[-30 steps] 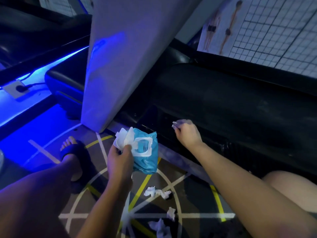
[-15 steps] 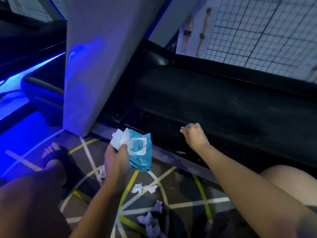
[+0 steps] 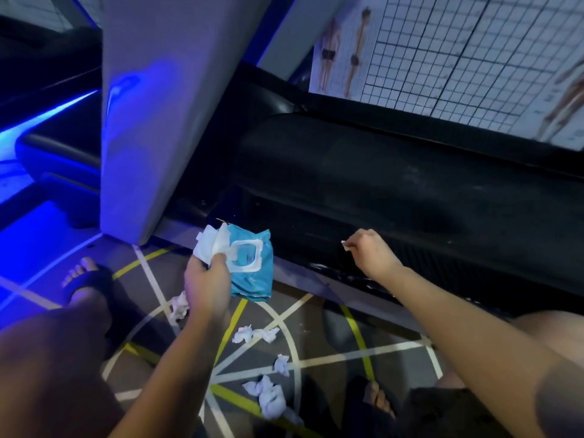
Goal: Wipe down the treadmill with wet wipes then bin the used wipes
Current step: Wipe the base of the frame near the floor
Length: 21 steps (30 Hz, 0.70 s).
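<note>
My left hand [image 3: 208, 279] grips a blue pack of wet wipes [image 3: 252, 267] with its white flap lid open and a white wipe [image 3: 212, 245] sticking out at the top left. My right hand [image 3: 368, 252] is closed on a small crumpled wipe [image 3: 345, 246] and presses it against the black side cover of the treadmill [image 3: 395, 191]. A grey upright post [image 3: 164, 121] of the treadmill rises just left of the pack. Wet streaks [image 3: 341, 273] show on the lower black trim under my right hand.
Several crumpled used wipes [image 3: 254, 335] [image 3: 267, 396] lie on the dark floor with white and yellow lines between my arms. My sandalled left foot [image 3: 85, 279] is at the left, my right foot [image 3: 376, 399] low centre. A gridded posture chart [image 3: 474, 52] hangs behind the treadmill.
My right hand has slid to the right along the black cover with the small wipe. My left hand keeps hold of the pack; the view has shifted a little.
</note>
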Motion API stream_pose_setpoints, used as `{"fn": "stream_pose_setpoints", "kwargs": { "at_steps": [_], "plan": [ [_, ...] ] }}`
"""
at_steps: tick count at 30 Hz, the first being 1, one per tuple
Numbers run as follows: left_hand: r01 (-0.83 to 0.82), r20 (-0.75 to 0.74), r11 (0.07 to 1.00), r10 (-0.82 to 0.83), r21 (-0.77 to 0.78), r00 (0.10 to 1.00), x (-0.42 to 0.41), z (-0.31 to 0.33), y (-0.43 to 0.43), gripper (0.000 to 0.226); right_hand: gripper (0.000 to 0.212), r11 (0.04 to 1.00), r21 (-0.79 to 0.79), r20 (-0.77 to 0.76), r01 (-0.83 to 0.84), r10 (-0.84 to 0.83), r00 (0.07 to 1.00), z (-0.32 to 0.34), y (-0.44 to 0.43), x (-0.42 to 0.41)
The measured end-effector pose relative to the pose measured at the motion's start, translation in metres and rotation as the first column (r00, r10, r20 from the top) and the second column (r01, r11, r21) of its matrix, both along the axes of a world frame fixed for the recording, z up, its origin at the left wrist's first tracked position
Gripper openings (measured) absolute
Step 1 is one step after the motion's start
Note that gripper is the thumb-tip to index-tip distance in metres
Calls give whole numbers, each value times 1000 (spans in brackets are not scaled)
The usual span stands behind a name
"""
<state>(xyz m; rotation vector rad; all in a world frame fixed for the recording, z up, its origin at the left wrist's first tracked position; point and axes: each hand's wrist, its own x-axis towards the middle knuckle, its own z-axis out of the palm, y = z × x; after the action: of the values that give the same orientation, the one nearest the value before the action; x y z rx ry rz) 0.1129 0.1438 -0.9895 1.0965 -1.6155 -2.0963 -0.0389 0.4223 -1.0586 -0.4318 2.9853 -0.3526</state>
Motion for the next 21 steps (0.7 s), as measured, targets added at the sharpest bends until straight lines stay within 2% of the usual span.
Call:
{"fn": "stream_pose_setpoints", "kwargs": {
  "at_steps": [3, 6, 10, 13, 15, 17, 21],
  "plan": [
    [15, 6, 1000, -15, -11, 1000, 4, 3, 1, 32, 26, 998, -54, 89, 31, -26, 996, 11, -2, 6],
    [10, 28, 1000, -10, -4, 1000, 8, 4, 1, 33, 12, 959, -232, 249, 160, -100, 963, 31, 2, 2],
    [26, 30, 1000, -26, -17, 999, 14, 0, 7, 32, 9, 774, -513, 333, 371, -218, 917, 55, 18, -21],
    [58, 16, 998, -58, -22, 998, 17, -2, 11, 29, 3, 671, -577, 272, 466, -380, 884, 53, 31, -39],
    [93, 3, 994, -93, -55, 996, 18, -4, 11, 32, 4, 669, -558, 211, 492, -459, 863, 39, 35, -41],
    [121, -3, 987, -122, -102, 993, 18, -5, 10, 33, 6, 692, -546, 189, 472, -447, 874, 27, 33, -42],
    [139, 0, 984, -140, -113, 990, 21, -10, 5, 30, 11, 866, -378, 167, 327, -284, 944, 12, 17, -43]
  ]
}}
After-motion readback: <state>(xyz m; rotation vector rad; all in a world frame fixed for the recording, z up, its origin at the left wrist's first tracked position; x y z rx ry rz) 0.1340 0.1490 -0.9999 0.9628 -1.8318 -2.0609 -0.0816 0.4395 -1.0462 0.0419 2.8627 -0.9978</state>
